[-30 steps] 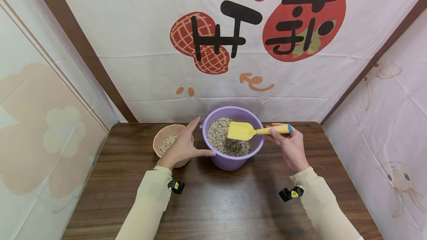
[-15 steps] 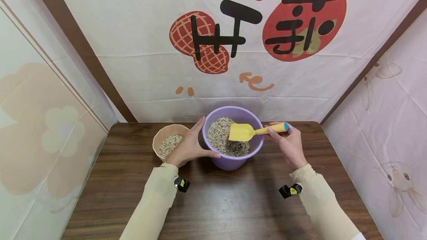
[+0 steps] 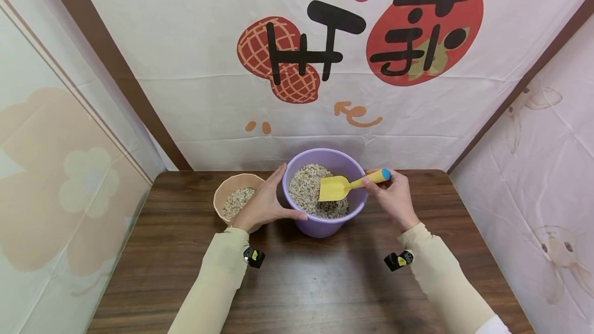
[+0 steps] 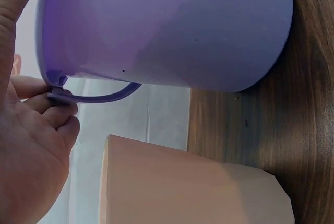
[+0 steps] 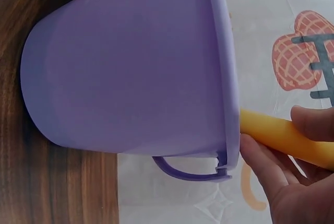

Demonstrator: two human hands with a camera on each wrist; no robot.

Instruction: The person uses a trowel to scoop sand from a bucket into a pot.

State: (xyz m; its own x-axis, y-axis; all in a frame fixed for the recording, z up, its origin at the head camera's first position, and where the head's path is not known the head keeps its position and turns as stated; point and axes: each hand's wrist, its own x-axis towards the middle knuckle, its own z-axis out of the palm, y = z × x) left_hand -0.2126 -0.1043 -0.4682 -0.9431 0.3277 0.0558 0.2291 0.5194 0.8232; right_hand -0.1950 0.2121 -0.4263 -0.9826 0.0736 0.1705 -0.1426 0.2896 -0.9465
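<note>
A purple bucket (image 3: 320,227) stands on the table, partly filled with a pale, speckled grainy material (image 3: 303,189). My left hand (image 3: 262,206) holds the bucket at its left side, thumb along the front rim and fingers by the hinge of its handle (image 4: 102,98). In the right hand (image 3: 394,196) I grip the handle of a yellow toy shovel (image 3: 333,188) with a blue end. Its blade is inside the bucket, tilted down over the grains. The right fingertips (image 5: 249,143) are right at the bucket's rim.
A peach-coloured bowl (image 3: 228,184) with similar grains stands left of the bucket, partly behind my left hand. The brown wooden table (image 3: 315,287) reaches back to a printed cloth wall (image 3: 204,97), close behind both containers.
My left hand has moved right onto the bucket. The right hand has shifted left with the shovel, whose blade has tipped lower toward the grains.
</note>
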